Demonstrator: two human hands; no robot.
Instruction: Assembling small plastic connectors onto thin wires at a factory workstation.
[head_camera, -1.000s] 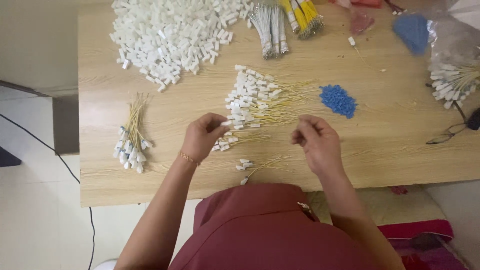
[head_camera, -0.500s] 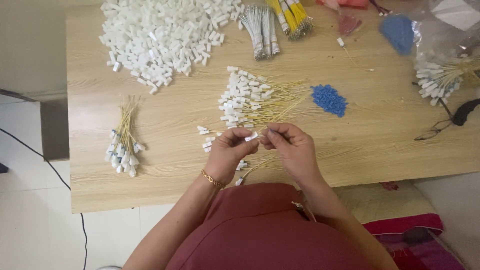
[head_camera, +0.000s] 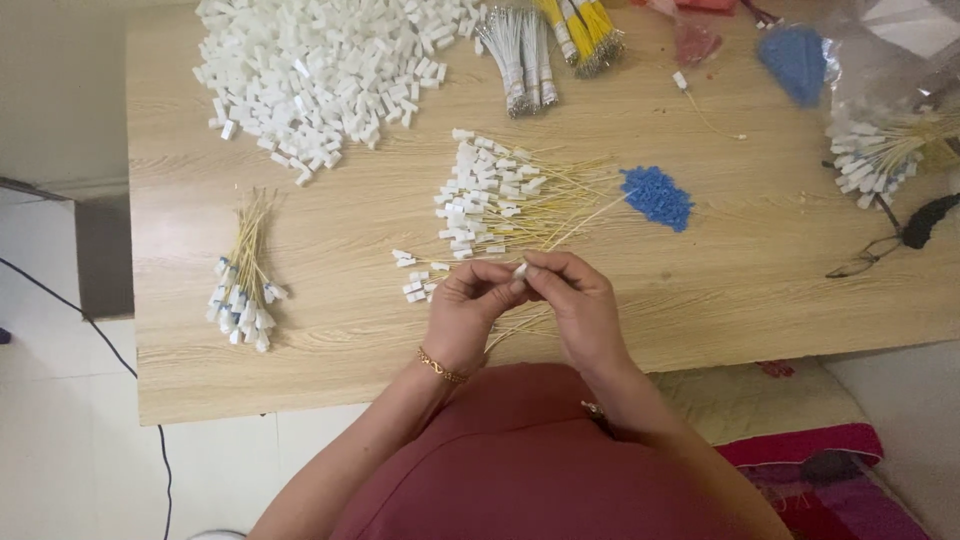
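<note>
Left hand (head_camera: 468, 310) and right hand (head_camera: 580, 305) meet fingertip to fingertip, together pinching a small white connector (head_camera: 520, 268) over the wooden desk (head_camera: 330, 350).
Thin yellow wires trail from under the hands. Just beyond the connector lies a fan of white-tipped yellow wires (head_camera: 505, 195); a small heap of blue pieces (head_camera: 657, 197) sits right of that fan, a big pile of white housings (head_camera: 320, 60) beyond it to the left.
</note>
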